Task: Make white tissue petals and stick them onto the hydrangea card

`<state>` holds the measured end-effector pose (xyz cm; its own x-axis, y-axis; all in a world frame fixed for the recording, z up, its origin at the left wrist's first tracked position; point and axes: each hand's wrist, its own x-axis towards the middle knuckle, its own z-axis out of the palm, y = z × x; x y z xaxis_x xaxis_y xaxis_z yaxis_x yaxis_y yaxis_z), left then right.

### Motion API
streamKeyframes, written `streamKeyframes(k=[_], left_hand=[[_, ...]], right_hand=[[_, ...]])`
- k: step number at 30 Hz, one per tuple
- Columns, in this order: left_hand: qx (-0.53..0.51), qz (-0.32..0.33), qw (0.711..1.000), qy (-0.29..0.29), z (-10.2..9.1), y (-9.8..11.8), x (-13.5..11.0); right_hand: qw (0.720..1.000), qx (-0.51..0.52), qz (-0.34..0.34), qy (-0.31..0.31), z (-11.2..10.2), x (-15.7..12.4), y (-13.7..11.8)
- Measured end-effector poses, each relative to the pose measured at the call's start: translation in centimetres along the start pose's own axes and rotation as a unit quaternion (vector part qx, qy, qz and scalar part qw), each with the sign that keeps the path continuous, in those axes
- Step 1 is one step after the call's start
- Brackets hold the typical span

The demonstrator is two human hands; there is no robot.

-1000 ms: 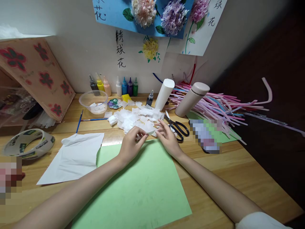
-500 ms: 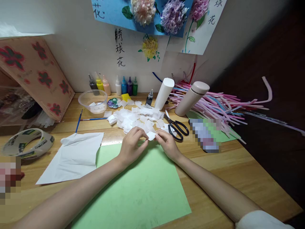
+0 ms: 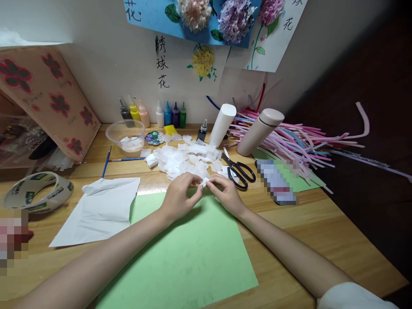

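Between the fingertips of my left hand (image 3: 182, 195) and my right hand (image 3: 226, 195) is a small piece of white tissue paper (image 3: 204, 183), pinched from both sides and partly folded. Both hands are closed on it, over the far edge of a green sheet of paper (image 3: 189, 249). Just beyond them lies a loose heap of white tissue squares (image 3: 180, 159). Black-handled scissors (image 3: 238, 171) rest to the right of the heap. A larger white tissue (image 3: 99, 210) lies left of the green sheet, partly overlapping its edge.
Paint bottles (image 3: 168, 115) line the wall. A clear bowl (image 3: 125, 134) with paper bits, paintbrushes (image 3: 107, 162) and a tape roll (image 3: 38, 194) are at left. A white cylinder (image 3: 222, 125), a flask (image 3: 260, 132) and pink pipe cleaners (image 3: 305, 141) stand or lie at right.
The tissue square, held out flat before, is now folded into a smaller shape. My fingertips have come closer together around it.
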<state>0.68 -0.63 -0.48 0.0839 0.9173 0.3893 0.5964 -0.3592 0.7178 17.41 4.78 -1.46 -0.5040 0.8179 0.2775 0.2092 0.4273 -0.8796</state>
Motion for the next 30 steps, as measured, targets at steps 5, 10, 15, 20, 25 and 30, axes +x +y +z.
streamKeyframes(k=[5,10,15,20,25,30], left_hand=[[-0.019,-0.014,1.000,0.000,0.15,-0.15,-0.02],[-0.016,-0.018,1.000,-0.002,0.21,-0.25,-0.07],[-0.018,-0.030,0.999,0.002,0.15,-0.32,0.01],[-0.016,-0.053,0.998,0.018,0.15,-0.26,0.08],[-0.043,-0.129,0.987,0.081,-0.02,-0.48,0.23],[-0.062,-0.161,0.979,0.111,-0.16,-0.75,0.25]], right_hand=[[1.000,-0.010,-0.014,-0.010,-0.05,-0.06,-0.13],[1.000,-0.017,-0.017,-0.020,-0.03,-0.05,-0.27],[0.999,-0.027,-0.014,-0.027,-0.02,-0.03,-0.32],[0.999,-0.027,-0.014,-0.025,-0.07,0.00,-0.27],[1.000,-0.022,-0.013,0.006,-0.12,0.00,-0.08],[1.000,0.002,0.005,0.029,-0.15,-0.06,0.31]])
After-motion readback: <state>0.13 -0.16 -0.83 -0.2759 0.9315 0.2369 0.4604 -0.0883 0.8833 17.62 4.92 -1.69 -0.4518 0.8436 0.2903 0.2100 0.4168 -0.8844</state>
